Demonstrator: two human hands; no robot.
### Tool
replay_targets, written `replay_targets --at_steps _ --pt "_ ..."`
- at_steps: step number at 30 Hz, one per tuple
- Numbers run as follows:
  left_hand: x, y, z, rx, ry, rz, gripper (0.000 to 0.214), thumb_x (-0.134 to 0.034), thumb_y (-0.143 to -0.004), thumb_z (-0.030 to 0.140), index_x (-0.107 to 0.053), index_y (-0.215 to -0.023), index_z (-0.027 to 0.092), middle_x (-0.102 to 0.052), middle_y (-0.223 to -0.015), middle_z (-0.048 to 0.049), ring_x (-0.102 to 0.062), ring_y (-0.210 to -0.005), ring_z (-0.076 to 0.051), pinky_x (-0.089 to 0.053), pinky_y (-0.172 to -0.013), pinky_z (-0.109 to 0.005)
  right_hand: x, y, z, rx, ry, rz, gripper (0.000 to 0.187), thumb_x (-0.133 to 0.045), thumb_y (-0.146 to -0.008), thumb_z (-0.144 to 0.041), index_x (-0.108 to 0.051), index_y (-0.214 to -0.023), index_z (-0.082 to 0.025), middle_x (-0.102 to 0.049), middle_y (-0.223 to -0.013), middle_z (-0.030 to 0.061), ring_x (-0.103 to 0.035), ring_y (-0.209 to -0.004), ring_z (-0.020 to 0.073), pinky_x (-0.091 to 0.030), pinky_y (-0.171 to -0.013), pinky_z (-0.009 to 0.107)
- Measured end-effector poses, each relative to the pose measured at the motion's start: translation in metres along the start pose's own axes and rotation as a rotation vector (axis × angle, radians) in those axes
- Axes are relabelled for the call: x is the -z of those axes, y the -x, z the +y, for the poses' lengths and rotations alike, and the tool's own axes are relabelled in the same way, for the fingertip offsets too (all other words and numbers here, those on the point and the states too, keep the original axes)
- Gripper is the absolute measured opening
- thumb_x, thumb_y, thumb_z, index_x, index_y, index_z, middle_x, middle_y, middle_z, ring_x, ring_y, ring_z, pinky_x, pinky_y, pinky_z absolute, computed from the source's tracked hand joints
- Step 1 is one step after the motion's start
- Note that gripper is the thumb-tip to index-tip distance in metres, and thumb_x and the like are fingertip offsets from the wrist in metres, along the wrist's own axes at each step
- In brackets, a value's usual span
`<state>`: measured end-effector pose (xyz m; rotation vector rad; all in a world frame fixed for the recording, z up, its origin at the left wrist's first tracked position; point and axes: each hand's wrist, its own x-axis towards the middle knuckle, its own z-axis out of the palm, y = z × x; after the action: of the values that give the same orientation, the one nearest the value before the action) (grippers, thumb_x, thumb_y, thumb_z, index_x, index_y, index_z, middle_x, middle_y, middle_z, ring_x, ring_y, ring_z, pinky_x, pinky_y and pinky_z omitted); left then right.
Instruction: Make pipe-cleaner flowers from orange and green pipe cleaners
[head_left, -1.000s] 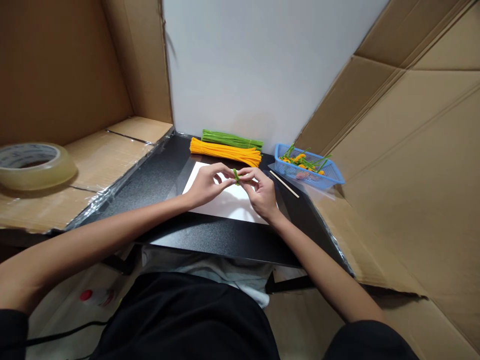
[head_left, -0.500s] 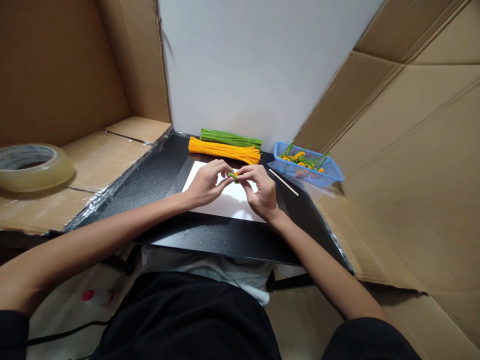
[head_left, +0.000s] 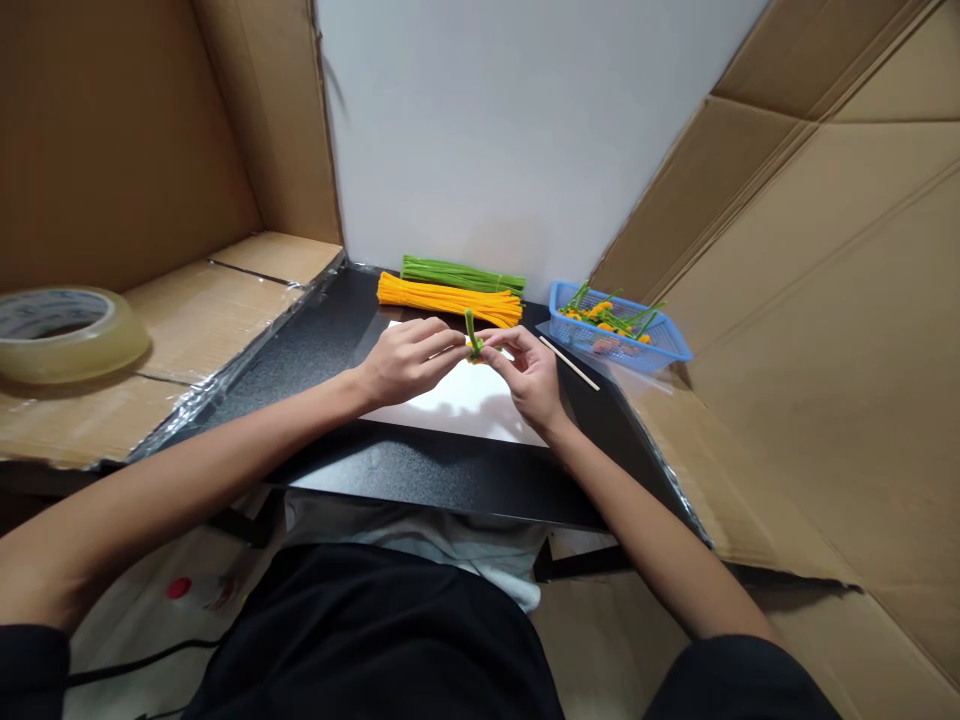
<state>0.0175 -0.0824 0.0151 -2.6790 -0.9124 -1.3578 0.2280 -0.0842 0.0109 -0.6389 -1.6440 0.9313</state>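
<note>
While the left hand [head_left: 409, 362] and right hand [head_left: 529, 380] pinch a green pipe cleaner [head_left: 470, 332] in their closed fingers [head_left: 499, 343] above white paper [head_left: 465, 405], a blue basket [head_left: 670, 350] nearby holds green and yellow bits [head_left: 604, 318].

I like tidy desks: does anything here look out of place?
The thin wooden stick lies alone at a slant on the black tabletop, beside the blue basket, away from the yellow pipe cleaner bundle and green one. Nothing looks spilled.

Fuzzy chenille stems [head_left: 448, 302], matt cardboard [head_left: 810, 350]
</note>
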Motion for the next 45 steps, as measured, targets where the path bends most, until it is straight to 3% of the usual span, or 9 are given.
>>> replay_targets --at_steps 4,7,12,17,27,33,37,45 --pt "0.002 0.000 -0.004 -0.042 0.026 -0.064 0.018 -0.059 -0.096 0.037 -0.074 -0.098 0.027 -0.076 -0.103 -0.0082 -0.068 -0.092 -0.021 -0.053 -0.081 -0.039 0.004 -0.003 0.002 -0.051 0.013 -0.080 0.031 -0.079 -0.080 -0.051 -0.072 -0.090 -0.022 -0.076 -0.099 0.0050 -0.072 -0.096 0.0217 -0.062 -0.087 0.039" --pt "0.000 0.000 -0.002 -0.038 0.001 -0.021 0.017 -0.060 -0.096 0.034 -0.074 -0.095 0.026 -0.076 -0.100 -0.0081 -0.068 -0.092 -0.021 -0.053 -0.083 -0.038 0.007 -0.003 0.002 -0.062 0.016 -0.121 0.031 -0.079 -0.081 -0.050 -0.074 -0.094 -0.023 -0.076 -0.099 0.0044 -0.073 -0.095 0.0211 -0.063 -0.088 0.039" --pt "-0.006 -0.002 0.006 0.061 0.054 0.101 0.018 -0.066 -0.093 0.037 -0.072 -0.096 0.020 -0.075 -0.095 -0.0083 -0.066 -0.088 -0.020 -0.055 -0.079 -0.034 0.006 -0.001 0.002 -0.044 0.038 -0.003 0.035 -0.083 -0.076 -0.051 -0.070 -0.090 -0.022 -0.077 -0.099 0.0047 -0.075 -0.097 0.0220 -0.064 -0.087 0.039" --pt "-0.012 0.000 0.013 0.128 0.316 0.068 0.017 -0.061 -0.096 0.033 -0.071 -0.100 0.019 -0.072 -0.098 -0.0078 -0.066 -0.088 -0.016 -0.057 -0.070 -0.026 0.003 0.001 0.005 -0.059 0.023 0.048 0.038 -0.082 -0.075 -0.055 -0.067 -0.083 -0.022 -0.078 -0.089 0.0036 -0.077 -0.084 0.0214 -0.066 -0.083 0.041" --pt "-0.020 0.001 0.014 0.432 0.600 0.029 0.032 -0.067 -0.091 0.047 -0.068 -0.100 0.017 -0.070 -0.100 -0.0076 -0.069 -0.091 -0.017 -0.060 -0.074 -0.027 0.006 -0.003 0.011 -0.193 0.017 0.061 0.045 -0.082 -0.072 -0.061 -0.068 -0.084 -0.020 -0.072 -0.070 -0.0003 -0.075 -0.066 0.0189 -0.068 -0.065 0.036" --pt "-0.027 0.000 0.019 0.670 0.932 -0.038 0.044 -0.073 -0.084 0.056 -0.069 -0.102 0.016 -0.071 -0.102 -0.0082 -0.071 -0.088 -0.019 -0.063 -0.076 -0.033 0.004 0.002 0.010 -0.059 0.196 0.189 0.034 -0.080 -0.079 -0.054 -0.072 -0.083 -0.021 -0.076 -0.075 0.0023 -0.076 -0.069 0.0211 -0.065 -0.065 0.034" --pt "-0.028 0.000 0.020 0.790 1.092 -0.108 0.044 -0.084 -0.075 0.048 -0.068 -0.101 0.016 -0.074 -0.091 -0.0066 -0.072 -0.076 -0.016 -0.061 -0.080 -0.035 0.003 0.005 0.010 0.040 0.310 0.191 0.026 -0.076 -0.083 -0.048 -0.075 -0.084 -0.023 -0.078 -0.082 0.0032 -0.076 -0.076 0.0213 -0.063 -0.074 0.034" --pt "-0.031 0.001 0.014 0.758 1.007 -0.011 0.040 -0.093 -0.062 0.031 -0.068 -0.088 0.015 -0.072 -0.095 -0.0053 -0.073 -0.091 -0.021 -0.057 -0.088 -0.039 0.004 -0.003 0.010 -0.148 0.105 0.172 0.039 -0.085 -0.070 -0.054 -0.071 -0.079 -0.019 -0.074 -0.073 0.0030 -0.071 -0.066 0.0180 -0.060 -0.062 0.030"
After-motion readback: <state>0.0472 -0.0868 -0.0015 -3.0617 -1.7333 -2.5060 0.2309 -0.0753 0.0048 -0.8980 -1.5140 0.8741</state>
